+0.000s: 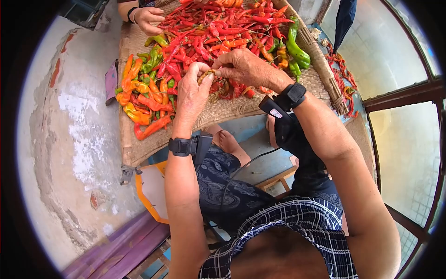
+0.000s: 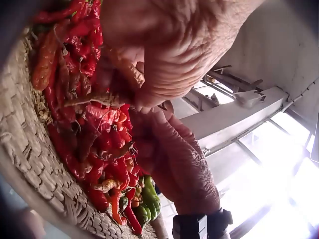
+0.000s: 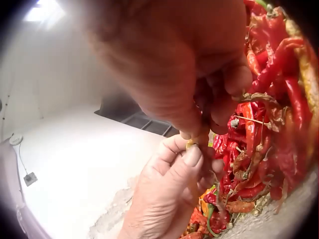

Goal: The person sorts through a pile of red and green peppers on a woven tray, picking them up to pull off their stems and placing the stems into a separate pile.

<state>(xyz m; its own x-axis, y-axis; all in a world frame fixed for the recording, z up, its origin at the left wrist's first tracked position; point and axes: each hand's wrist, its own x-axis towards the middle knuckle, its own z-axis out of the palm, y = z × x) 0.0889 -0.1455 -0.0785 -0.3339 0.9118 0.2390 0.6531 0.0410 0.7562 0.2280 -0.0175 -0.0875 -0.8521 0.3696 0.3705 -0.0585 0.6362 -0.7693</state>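
My left hand (image 1: pixel 191 93) and right hand (image 1: pixel 248 69) meet over the near side of a heap of red chili peppers (image 1: pixel 200 30). Thumbs and fingertips of both pinch a small, shriveled, yellow-brown chili pepper (image 1: pixel 207 75). In the left wrist view the brown, wrinkled pepper (image 2: pixel 92 99) pokes out beside the fingers of my left hand (image 2: pixel 184 64). Only a yellowish bit of it shows between the thumbs in the right wrist view; the fingers hide the rest. Red and dried peppers (image 3: pixel 254 149) lie close beside the hands there.
A woven tray (image 1: pixel 223 114) with a raised rim bears the heap. Orange and yellow peppers (image 1: pixel 134 114) lie at its left, large green ones (image 1: pixel 297 51) at the right. Another person's hand (image 1: pixel 147 19) rests at the far left. A wall stands left, a window (image 1: pixel 404 135) right.
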